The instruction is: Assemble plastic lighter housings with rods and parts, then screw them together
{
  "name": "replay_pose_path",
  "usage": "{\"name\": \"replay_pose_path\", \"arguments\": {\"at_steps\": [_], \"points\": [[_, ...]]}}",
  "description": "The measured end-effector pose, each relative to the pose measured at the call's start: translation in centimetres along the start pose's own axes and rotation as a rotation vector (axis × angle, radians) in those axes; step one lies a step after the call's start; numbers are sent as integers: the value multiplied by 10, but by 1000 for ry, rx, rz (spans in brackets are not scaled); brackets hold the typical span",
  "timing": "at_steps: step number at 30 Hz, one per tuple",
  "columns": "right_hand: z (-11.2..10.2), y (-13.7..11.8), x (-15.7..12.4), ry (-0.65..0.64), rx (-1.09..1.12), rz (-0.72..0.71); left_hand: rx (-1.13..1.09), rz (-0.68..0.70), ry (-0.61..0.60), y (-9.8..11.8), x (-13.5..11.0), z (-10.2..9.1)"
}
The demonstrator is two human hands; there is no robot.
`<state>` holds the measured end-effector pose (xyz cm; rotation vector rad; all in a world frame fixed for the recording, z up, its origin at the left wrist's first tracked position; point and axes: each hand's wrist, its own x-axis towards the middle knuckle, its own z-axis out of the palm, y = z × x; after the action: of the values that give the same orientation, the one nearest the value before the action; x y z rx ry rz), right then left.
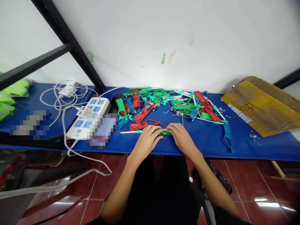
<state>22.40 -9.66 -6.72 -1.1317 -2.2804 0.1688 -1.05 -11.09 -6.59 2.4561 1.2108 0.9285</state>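
Blue tabletop (pixel 127 145) spreads under both hands, with loose coloured casings (pixel 144 113) strewn from eleven to two o'clock. Fingers curled nearly closed, the left hand (pixel 147 137) and right hand (pixel 180 137) pinch opposite ends of a green casing (pixel 166 132) at the near edge. Its inner fittings lie exposed, so it seems part-assembled; many strewn pieces appear unfinished, though whether any is complete I cannot tell

Green casing (pixel 167 133), blue tabletop (pixel 209 140)
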Motion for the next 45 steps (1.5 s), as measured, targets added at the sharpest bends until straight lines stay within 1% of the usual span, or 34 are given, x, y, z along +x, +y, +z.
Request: {"name": "replay_pose_path", "arguments": {"at_steps": [9, 19, 26, 31, 38, 45], "points": [[0, 0, -3, 1, -112, -18, -11, 21, 30, -2, -1, 3], [3, 0, -5, -10, -42, 14, -27, 34, 39, -3, -1, 2], [3, 2, -5, 6, -123, -58, -39, 13, 39, -5, -3, 5], [1, -1, -4, 41, -70, -74, -30, -2, 26, -4, -2, 4], [-4, -4, -4, 60, -27, -96, -12, 46, 30, -4, -3, 3], [-3, -4, -3, 57, -89, -88, -12, 76, 54, -7, -4, 3]]}}
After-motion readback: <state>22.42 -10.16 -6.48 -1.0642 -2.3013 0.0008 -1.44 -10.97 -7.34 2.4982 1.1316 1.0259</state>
